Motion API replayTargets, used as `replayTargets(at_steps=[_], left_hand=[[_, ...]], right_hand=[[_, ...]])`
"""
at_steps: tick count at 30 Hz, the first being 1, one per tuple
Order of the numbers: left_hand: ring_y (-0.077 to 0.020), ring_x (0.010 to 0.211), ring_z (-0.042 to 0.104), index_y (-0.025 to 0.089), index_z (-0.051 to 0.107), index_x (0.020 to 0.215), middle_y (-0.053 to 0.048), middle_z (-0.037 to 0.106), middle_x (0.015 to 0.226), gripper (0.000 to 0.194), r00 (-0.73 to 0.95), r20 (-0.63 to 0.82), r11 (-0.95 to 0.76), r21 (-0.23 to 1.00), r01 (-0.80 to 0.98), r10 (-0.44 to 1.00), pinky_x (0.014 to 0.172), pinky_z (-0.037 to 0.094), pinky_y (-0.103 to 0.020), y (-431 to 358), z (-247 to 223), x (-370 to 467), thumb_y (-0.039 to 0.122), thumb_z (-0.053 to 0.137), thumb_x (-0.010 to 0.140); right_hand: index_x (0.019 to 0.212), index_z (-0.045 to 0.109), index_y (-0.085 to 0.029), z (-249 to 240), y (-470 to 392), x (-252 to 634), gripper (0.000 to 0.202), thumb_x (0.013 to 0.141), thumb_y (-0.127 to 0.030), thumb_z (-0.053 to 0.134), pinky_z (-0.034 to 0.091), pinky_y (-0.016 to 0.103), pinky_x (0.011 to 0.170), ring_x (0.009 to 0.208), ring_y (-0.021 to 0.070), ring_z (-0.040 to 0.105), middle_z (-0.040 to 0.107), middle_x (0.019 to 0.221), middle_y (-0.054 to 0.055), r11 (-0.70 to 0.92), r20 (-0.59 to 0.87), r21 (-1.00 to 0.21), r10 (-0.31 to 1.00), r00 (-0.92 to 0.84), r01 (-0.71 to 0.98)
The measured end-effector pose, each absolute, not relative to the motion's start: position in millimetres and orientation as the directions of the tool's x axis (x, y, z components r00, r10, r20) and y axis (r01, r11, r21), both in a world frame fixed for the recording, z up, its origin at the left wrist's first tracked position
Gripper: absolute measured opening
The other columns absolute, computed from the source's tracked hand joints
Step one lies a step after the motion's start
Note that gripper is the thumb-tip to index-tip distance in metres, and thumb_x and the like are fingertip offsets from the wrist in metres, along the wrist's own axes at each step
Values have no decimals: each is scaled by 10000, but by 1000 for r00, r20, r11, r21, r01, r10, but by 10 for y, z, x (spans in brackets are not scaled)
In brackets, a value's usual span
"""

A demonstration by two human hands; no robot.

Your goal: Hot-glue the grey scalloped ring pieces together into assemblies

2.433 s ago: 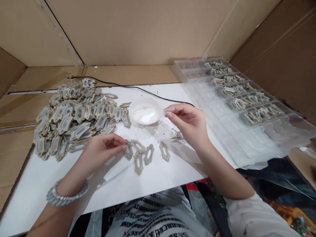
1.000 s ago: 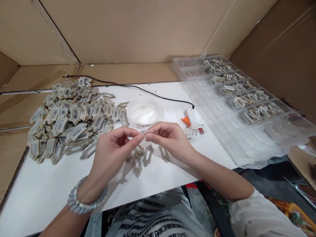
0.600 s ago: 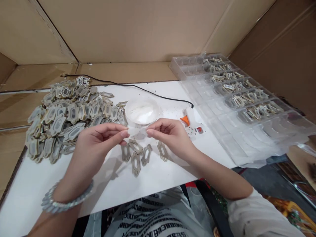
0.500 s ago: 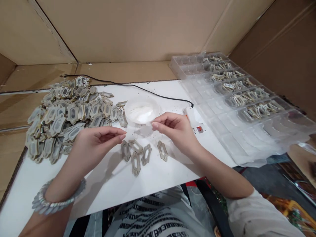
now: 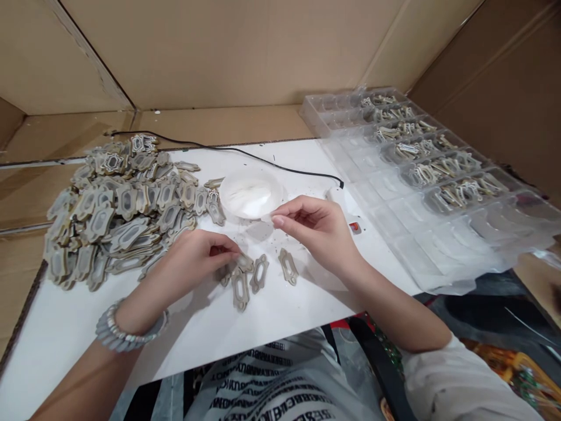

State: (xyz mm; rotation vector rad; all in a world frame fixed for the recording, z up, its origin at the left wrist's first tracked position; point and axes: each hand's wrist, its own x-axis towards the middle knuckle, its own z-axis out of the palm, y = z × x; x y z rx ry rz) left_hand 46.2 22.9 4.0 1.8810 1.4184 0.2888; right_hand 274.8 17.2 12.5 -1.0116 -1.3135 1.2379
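Observation:
Several flat tan frame-shaped pieces (image 5: 258,273) lie in a small group on the white board (image 5: 280,310) in front of me. My left hand (image 5: 195,262), with a beaded bracelet on its wrist, reaches down to the group's left end and pinches one frame piece (image 5: 226,275) that still rests on the board. My right hand (image 5: 318,231) hovers just right of a shallow white dish (image 5: 250,196). Its thumb and forefinger are pinched together at the dish's near rim on what looks like a small translucent scrap (image 5: 267,217).
A big pile of the same frame pieces (image 5: 123,204) covers the board's left side. Clear plastic compartment trays (image 5: 438,175) holding finished pieces fill the right. A black cable (image 5: 245,155) crosses the back. A white tool with a red switch (image 5: 354,227) shows behind my right hand. Cardboard walls surround the board.
A second ago both hands held a translucent scrap together above the loose pieces. They separated: my left hand dropped to a frame piece and my right hand moved towards the dish.

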Motion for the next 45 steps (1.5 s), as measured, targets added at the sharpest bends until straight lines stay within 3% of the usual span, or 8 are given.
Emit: replayTargets(at_steps=[12,18,26,31,36,39,45], left_hand=[[-189,619,669,254,804,794,-6,769,721,218,379,-364,-100,596,797,851,616,454,-281,283,78,482,361,614,787],[-169,583,630,261,781,745,20,732,650,150,308,-345,-87,530,843,886,618,420,-282,253,97,533,309,640,761],[-158,565,572,228,682,676,37,644,582,115,262,-269,-111,470,876,927,600,377,-271,209,115,601,314,688,752],[-154,572,567,216,669,722,35,647,622,150,280,-249,-125,499,858,927,605,380,-267,208,77,602,356,690,771],[-177,686,617,235,749,980,-13,720,878,260,313,-151,-199,505,840,937,665,422,-285,212,-18,564,391,688,781],[-182,689,618,253,781,975,-23,717,852,258,362,-152,-241,510,826,920,671,429,-292,223,-35,550,407,650,815],[-119,546,507,243,790,917,-20,726,825,318,280,46,-230,706,670,959,547,392,-261,221,158,554,499,609,865]], right_hand=[[722,758,-196,126,159,2738,219,674,-355,901,511,240,602,644,112,643,733,707,-5,123,135,-986,985,-105,-113],[722,764,-198,136,157,2742,183,677,-307,905,502,222,598,638,98,639,731,697,-15,144,156,-983,983,-100,-116],[755,757,-189,96,146,2743,278,741,-454,842,505,248,615,669,117,650,740,733,8,162,173,-983,976,-133,-86],[749,745,-189,91,140,2724,319,753,-499,818,506,263,626,670,123,642,738,733,15,166,172,-985,972,-157,-55],[754,743,-192,99,136,2712,300,767,-485,807,512,275,632,676,132,644,744,748,23,162,163,-987,972,-167,-24],[755,742,-194,98,128,2712,268,773,-454,806,509,278,629,667,131,634,745,751,23,154,154,-988,973,-175,-9],[774,743,-189,89,120,2704,209,772,-385,816,504,263,634,663,120,634,744,750,15,85,98,-994,970,-224,-64]])
